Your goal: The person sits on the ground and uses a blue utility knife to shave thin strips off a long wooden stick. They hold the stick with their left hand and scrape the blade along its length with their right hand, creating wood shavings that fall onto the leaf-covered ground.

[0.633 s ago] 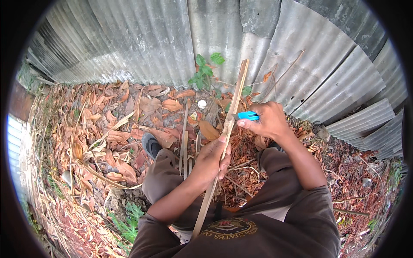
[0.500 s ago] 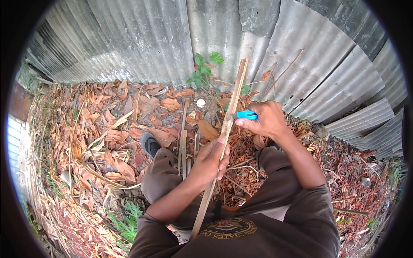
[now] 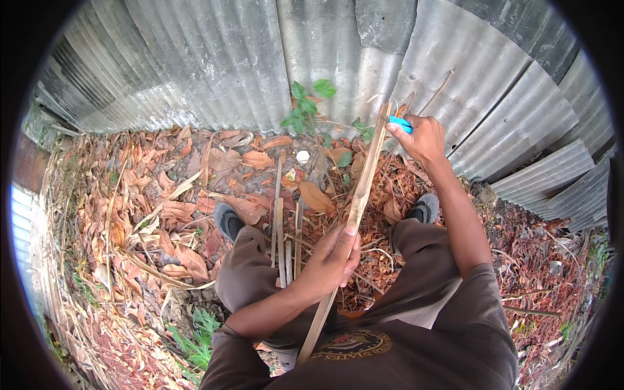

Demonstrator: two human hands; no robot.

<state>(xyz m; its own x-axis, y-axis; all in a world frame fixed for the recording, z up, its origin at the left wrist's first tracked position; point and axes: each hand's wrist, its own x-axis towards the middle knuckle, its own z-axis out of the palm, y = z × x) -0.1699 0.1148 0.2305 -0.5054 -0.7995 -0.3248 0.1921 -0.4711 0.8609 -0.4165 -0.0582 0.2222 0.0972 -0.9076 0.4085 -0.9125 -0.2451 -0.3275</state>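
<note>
My left hand (image 3: 329,260) is wrapped round a long split bamboo strip (image 3: 365,182), its thumb lying along the upper side. The strip slants from my shirt front away toward the metal fence. Close to its far end, my right hand (image 3: 421,139) grips a knife by its bright blue handle (image 3: 400,123). The blade sits against the strip and is mostly hidden. A thin pale shaving curls off beside the strip's tip.
Several narrow wooden strips (image 3: 279,221) lie on the ground between my feet. Dry brown leaves (image 3: 188,214) cover the soil. A corrugated metal fence (image 3: 227,65) stands in front, with a green plant (image 3: 302,114) at its base. A round white object (image 3: 303,157) lies among the leaves.
My right hand has slid the knife from mid-strip out to the far end, and a shaving has appeared there. My left hand still holds the strip, now shifted slightly right.
</note>
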